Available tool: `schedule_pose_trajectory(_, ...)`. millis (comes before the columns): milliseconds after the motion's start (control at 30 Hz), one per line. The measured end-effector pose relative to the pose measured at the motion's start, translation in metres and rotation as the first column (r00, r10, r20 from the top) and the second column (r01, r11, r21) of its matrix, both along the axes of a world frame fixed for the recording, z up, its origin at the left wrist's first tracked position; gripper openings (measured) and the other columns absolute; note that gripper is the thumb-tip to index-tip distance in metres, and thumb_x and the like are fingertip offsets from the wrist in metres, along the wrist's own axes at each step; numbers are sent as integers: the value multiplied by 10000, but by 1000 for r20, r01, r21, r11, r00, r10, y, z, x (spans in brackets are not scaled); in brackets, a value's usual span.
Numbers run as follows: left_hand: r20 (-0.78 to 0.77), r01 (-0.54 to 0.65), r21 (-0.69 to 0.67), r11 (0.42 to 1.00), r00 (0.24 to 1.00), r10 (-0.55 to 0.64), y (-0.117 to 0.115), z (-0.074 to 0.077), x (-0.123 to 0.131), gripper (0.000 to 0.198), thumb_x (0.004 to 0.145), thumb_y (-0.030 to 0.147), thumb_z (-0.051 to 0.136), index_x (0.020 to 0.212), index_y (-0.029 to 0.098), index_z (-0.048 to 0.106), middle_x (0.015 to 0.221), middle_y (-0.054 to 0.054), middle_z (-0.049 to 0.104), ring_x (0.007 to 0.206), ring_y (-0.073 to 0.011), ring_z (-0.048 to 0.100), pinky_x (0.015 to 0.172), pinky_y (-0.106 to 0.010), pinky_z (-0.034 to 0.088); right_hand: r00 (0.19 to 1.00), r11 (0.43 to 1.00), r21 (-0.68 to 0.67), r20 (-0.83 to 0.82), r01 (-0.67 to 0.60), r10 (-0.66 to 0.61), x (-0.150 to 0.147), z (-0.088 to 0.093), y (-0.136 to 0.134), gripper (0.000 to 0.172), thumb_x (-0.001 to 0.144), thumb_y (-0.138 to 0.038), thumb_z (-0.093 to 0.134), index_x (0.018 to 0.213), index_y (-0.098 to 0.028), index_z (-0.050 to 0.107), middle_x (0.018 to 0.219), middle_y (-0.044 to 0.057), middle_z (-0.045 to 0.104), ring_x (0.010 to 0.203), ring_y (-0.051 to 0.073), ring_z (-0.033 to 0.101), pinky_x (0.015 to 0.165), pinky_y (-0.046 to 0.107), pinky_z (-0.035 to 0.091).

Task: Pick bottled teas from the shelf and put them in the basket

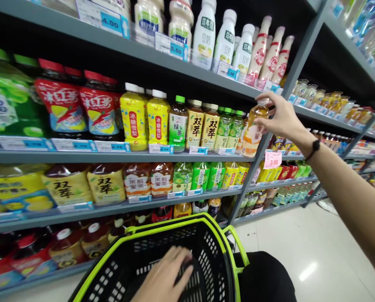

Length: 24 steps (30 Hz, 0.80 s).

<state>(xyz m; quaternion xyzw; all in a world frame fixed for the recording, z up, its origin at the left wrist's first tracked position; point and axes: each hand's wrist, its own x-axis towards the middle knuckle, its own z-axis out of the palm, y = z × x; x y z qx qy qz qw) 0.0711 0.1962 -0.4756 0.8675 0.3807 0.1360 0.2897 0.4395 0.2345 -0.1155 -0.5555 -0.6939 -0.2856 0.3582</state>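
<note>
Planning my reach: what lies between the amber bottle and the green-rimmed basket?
In the head view, a shelf row of yellow and green drink bottles lies between the amber bottle and the basket.

Right arm (pixel 341 180): stretched forward and upward, wrist slightly bent.
Right hand (pixel 283 115): raised, fingers (pixel 269 98) curled in a pinch.
Left hand (pixel 164 277): low, palm down, fingers spread.

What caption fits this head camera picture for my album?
Right hand holds a drink bottle; left hand rests on a green-rimmed basket.
</note>
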Motion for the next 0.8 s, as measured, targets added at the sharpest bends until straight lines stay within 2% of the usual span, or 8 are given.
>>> schedule_pose_trajectory(67,133,-25,77,997,991,15,11,22,3,523,986,451,553,1479,286,496,1597,-106,436,1509,-305,400,1264,-519,339,981,981,-84,-100,-175,166,-32,-29,-18,593,795,-303,810,1347,-209,613,1170,96,637,1037,267,666,883,497,625)
schedule_pose_trajectory(133,264,-27,137,990,964,-10,22,39,7,1007,829,513,752,1640,229,228,1739,-157,155,1613,-363,158,1308,-570,207,907,914,-151,-261,-377,331,-65,-71,-32,584,799,-320,824,1344,-257,622,1269,89,633,1068,276,675,773,429,671)
schedule_pose_trajectory(200,386,8,76,997,922,-37,31,47,13,1238,750,536,829,1666,167,81,1730,-219,159,1595,-382,217,1292,-569,244,791,811,-211,-451,-545,414,-97,-120,-42,608,825,-293,815,1396,-322,607,1449,78,573,1132,279,663,662,345,678)
schedule_pose_trajectory(300,510,64,-61,996,860,-24,40,40,19,893,708,376,844,1467,121,451,1352,-164,660,1177,-299,665,1076,-450,523,645,667,-284,-659,-689,386,-136,-195,-43,653,858,-325,795,1471,-385,575,1543,66,521,1190,299,645,541,287,641)
schedule_pose_trajectory(367,505,58,-146,988,863,24,42,28,17,594,673,298,830,1194,117,610,1043,-80,748,882,-224,688,858,-363,576,609,653,-285,-715,-701,342,-153,-237,-37,785,879,-325,773,1588,-384,441,1555,94,508,1293,303,601,697,320,669)
schedule_pose_trajectory(467,468,-4,-235,972,876,117,43,13,9,463,675,319,826,1047,121,636,926,-49,737,770,-184,627,714,-308,530,502,640,-221,-813,-736,296,-161,-286,-21,902,903,-382,750,1661,-376,262,1613,115,455,1414,296,527,842,349,646)
schedule_pose_trajectory(633,415,13,-281,960,903,109,47,0,-3,429,687,326,822,1015,123,635,917,-39,713,775,-170,596,707,-293,504,251,579,-90,-946,-810,204,-153,-333,1,834,922,-528,714,1618,-267,336,1546,152,540,1405,277,559,1147,462,496)
schedule_pose_trajectory(800,354,108,-303,947,935,6,44,-20,-5,408,687,274,806,1018,146,604,873,-1,686,727,-137,563,685,-265,485,100,456,-23,-985,-890,143,-154,-349,-5,573,923,-521,728,1396,-233,580,1390,93,671,1246,240,666,1137,419,510)
